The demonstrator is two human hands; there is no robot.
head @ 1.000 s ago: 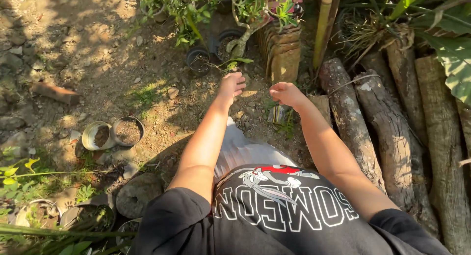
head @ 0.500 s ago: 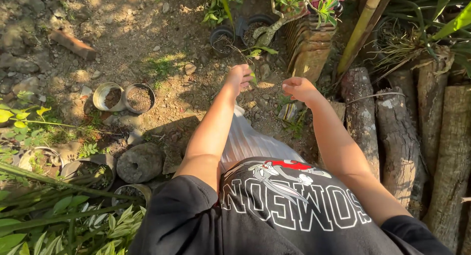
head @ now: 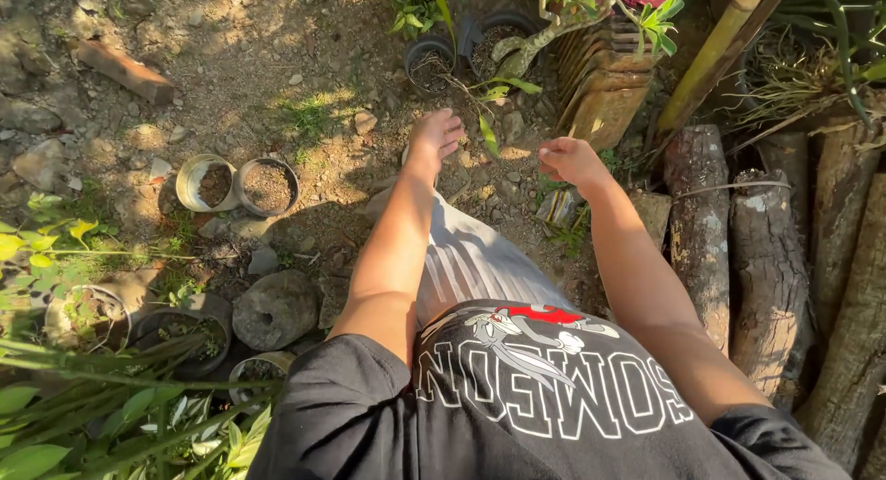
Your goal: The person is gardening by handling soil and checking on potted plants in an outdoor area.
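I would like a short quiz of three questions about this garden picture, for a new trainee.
1. True or false: the left hand grips a trowel.
2. Which lies right of the right hand? A) logs B) a bucket C) a hose
3. How many tins with soil stand side by side on the ground at the left?

Key:
1. False; the left hand holds nothing, its fingers loosely open near a small leafy stem.
2. A
3. Two
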